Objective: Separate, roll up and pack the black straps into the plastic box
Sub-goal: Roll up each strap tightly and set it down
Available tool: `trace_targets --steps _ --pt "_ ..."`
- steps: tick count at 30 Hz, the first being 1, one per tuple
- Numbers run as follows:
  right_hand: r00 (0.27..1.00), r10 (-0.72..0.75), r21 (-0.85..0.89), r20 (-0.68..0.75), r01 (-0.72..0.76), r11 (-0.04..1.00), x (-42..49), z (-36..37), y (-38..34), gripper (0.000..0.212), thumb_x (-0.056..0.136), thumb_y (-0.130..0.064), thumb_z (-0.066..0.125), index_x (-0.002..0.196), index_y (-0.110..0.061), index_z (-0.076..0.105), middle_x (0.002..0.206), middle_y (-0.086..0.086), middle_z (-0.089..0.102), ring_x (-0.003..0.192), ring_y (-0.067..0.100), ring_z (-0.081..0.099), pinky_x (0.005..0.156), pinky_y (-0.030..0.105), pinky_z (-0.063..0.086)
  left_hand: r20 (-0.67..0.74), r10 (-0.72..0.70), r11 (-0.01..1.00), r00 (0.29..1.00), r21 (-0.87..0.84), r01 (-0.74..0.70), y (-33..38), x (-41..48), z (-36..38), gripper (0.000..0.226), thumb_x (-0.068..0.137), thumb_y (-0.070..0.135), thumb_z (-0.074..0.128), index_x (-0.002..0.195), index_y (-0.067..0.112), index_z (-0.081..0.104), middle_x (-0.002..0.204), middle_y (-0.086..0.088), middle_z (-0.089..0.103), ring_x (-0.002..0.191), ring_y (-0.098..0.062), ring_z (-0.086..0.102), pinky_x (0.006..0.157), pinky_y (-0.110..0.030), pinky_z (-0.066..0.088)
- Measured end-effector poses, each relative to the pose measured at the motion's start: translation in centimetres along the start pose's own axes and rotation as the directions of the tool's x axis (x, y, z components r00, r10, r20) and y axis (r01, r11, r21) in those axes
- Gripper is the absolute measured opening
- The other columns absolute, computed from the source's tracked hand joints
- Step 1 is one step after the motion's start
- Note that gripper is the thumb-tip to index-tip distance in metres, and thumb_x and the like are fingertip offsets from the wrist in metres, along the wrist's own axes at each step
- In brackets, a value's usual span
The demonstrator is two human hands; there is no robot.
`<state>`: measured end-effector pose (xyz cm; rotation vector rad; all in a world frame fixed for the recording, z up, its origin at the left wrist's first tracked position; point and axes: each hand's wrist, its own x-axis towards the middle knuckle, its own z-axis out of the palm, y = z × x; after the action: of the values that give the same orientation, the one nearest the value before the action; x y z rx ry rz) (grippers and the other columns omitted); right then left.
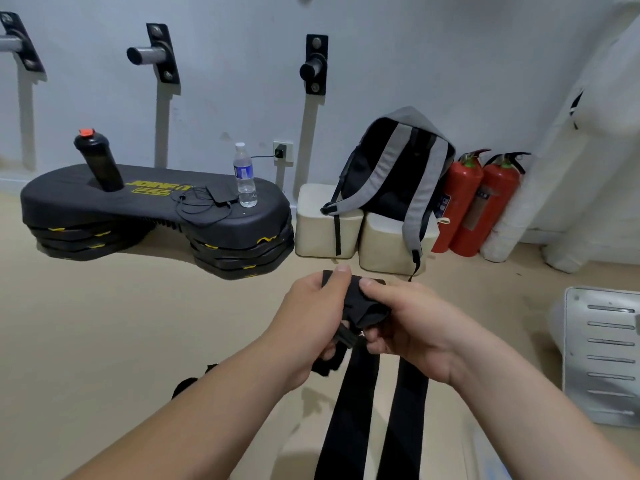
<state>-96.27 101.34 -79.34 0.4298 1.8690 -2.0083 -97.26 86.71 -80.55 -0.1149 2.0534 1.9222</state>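
Observation:
Both my hands hold a bunch of black straps (pixel 360 303) in front of me, above the floor. My left hand (pixel 311 323) grips the left side, thumb on the top edge, fingers curled round a buckle and a short strap end below. My right hand (pixel 405 327) pinches the right side of the folded webbing. Two long black strap tails (pixel 349 420) hang down from the bunch toward the bottom edge. A white plastic box (pixel 602 358) with slotted side lies on the floor at the right.
A black stacked step platform (pixel 156 216) stands at the left with a black shaker bottle (pixel 98 161) and a water bottle (pixel 245 174) on it. A grey backpack (pixel 398 168) leans on cream blocks (pixel 329 223). Two red fire extinguishers (pixel 478 202) stand by the wall.

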Motion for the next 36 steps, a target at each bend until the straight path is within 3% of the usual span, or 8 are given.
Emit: trace_targets --steps 5,7,9,13,19,25,32,36 --pt "0.994 0.011 0.061 -0.107 -0.005 0.998 0.8 -0.8 0.2 0.031 0.113 -0.027 0.049 0.114 -0.003 0.069 0.073 0.013 0.074 0.057 0.021 0.066 0.047 0.029 0.053 -0.049 0.149 0.979 0.988 0.146 -0.141 -0.3 0.5 -1.2 0.032 0.112 0.036 0.044 0.099 0.015 0.063 0.073 -0.011 0.069 0.052 -0.019 0.057 0.050 -0.028 0.048" --pt "0.991 0.001 0.055 -0.132 0.006 0.998 1.0 -0.9 0.3 0.032 0.113 -0.027 0.048 0.120 -0.001 0.065 0.070 0.014 0.071 0.052 0.021 0.063 0.043 0.026 0.048 -0.064 0.304 0.920 0.950 0.278 -0.276 -1.1 0.7 -1.9 0.015 0.105 0.019 0.057 0.102 0.030 0.065 0.086 -0.001 0.072 0.061 -0.024 0.064 0.058 -0.032 0.053" --pt "0.989 -0.011 0.032 -0.147 0.016 0.999 1.0 -0.8 0.5 0.032 0.113 -0.027 0.049 0.123 0.000 0.062 0.070 0.015 0.071 0.052 0.021 0.063 0.043 0.026 0.048 0.035 0.407 0.847 0.913 0.360 -0.392 -1.8 0.7 -2.1 0.032 0.099 0.010 0.064 0.107 0.041 0.069 0.093 0.009 0.069 0.070 -0.028 0.064 0.066 -0.034 0.055" --pt "0.983 -0.027 0.010 -0.180 0.029 1.000 0.9 -0.9 0.5 0.028 0.111 -0.026 0.052 0.121 -0.002 0.061 0.081 0.018 0.074 0.056 0.024 0.066 0.046 0.029 0.051 0.169 0.513 0.737 0.841 0.416 -0.533 -2.6 0.4 -2.2 0.035 0.093 0.015 0.078 0.117 0.041 0.074 0.099 0.016 0.071 0.077 -0.010 0.064 0.070 -0.013 0.048" --pt "0.995 0.009 0.077 -0.104 -0.001 0.997 -0.1 -1.0 0.3 0.022 0.113 -0.023 0.046 0.112 -0.007 0.060 0.078 0.017 0.074 0.063 0.031 0.068 0.059 0.038 0.057 0.144 0.508 0.781 0.849 0.339 -0.525 -2.2 0.3 -2.0 0.019 0.095 0.019 0.077 0.099 0.037 0.082 0.089 0.012 0.078 0.082 -0.014 0.070 0.076 -0.028 0.055" --pt "0.991 -0.015 0.137 -0.133 0.034 0.990 -0.4 -0.1 0.7 0.023 0.113 -0.024 0.047 0.114 -0.005 0.060 0.091 0.016 0.077 0.067 0.033 0.075 0.071 0.048 0.063 0.000 0.437 0.860 0.899 0.293 -0.418 -1.7 -0.4 -0.5 0.023 0.099 0.021 0.072 0.078 0.025 0.082 0.057 0.017 0.068 0.055 0.004 0.063 0.057 -0.009 0.042" --pt "0.998 -0.061 0.243 -0.015 0.063 0.968 -0.4 0.3 0.5 0.042 0.111 -0.038 0.047 0.123 -0.006 0.073 0.113 0.015 0.080 0.106 0.031 0.078 0.088 0.049 0.064 -0.043 0.566 0.770 0.823 0.385 -0.509 -2.5 0.4 -0.3 0.014 0.086 0.014 0.084 0.095 0.025 0.086 0.079 0.011 0.075 0.072 -0.002 0.070 0.072 -0.020 0.054" --pt "0.990 -0.081 0.268 -0.115 0.110 0.957 -0.2 -0.1 0.6 0.026 0.109 -0.017 0.056 0.130 -0.003 0.062 0.113 0.018 0.079 0.097 0.034 0.080 0.067 0.039 0.065 0.062 0.623 0.655 0.780 0.503 -0.563 -2.5 0.0 -0.4 0.028 0.090 0.031 0.065 0.112 0.032 0.083 0.081 0.015 0.059 0.079 -0.005 0.062 0.072 -0.013 0.045"
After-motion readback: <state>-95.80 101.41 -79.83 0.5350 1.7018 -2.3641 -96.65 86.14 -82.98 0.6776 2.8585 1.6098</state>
